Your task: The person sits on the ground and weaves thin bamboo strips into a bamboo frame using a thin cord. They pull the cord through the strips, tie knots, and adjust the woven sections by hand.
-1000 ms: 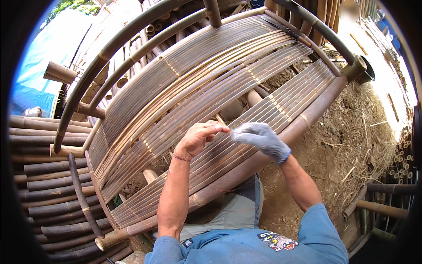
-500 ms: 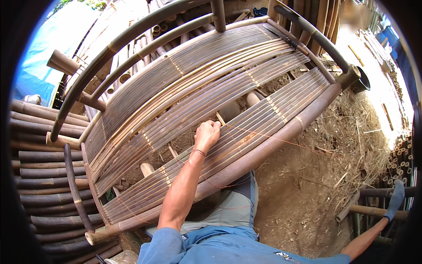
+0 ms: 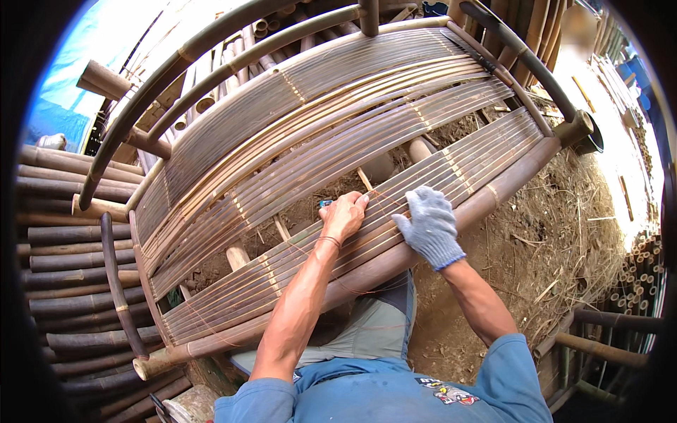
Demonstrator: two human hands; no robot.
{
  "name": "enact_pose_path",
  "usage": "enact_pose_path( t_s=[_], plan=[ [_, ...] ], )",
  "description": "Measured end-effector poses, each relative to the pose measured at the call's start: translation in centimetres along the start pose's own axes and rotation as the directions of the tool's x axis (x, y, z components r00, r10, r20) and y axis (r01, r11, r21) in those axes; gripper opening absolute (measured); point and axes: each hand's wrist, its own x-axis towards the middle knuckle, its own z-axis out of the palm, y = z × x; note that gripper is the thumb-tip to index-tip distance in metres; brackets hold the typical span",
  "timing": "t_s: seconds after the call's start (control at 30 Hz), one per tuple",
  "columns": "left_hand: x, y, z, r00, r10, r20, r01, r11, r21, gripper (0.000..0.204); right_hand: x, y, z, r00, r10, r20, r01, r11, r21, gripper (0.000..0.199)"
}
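One big bamboo seat frame lies tipped in front of the person, made of many thin curved slats. Two hands rest on its lowest band of slats, near the thick bottom pole. The left hand is bare. Its fingers curl over the slats by a gap, and something small and blue shows just past the knuckles; I cannot tell if the grip holds it. The right hand wears one grey glove. Its grip is loose, fingers spread flat on the slats, holding nothing. A thin orange string runs along the pole under the hands. Left of the frame lies a stack of dark bamboo poles. Right of the frame is bare dirt with dry straw.
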Motion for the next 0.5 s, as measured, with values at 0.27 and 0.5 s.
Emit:
enact_pose_path(
  t_s=[0.27, 0.5],
  plan=[
    [0.2, -0.5, -0.7, 0.996, 0.074, 0.049, -0.073, 0.997, -0.027, 0.070, -2.4, 1.2, 1.8, 0.967, -0.021, 0.254, -0.002, 0.996, 0.090, 0.016],
    [0.4, -0.9, -1.7, 0.969, 0.148, 0.199, -0.149, 0.989, -0.007, 0.091, -3.2, 1.7, -2.4, 0.985, 0.133, 0.107, -0.150, 0.973, 0.175, 0.049]
  ],
)
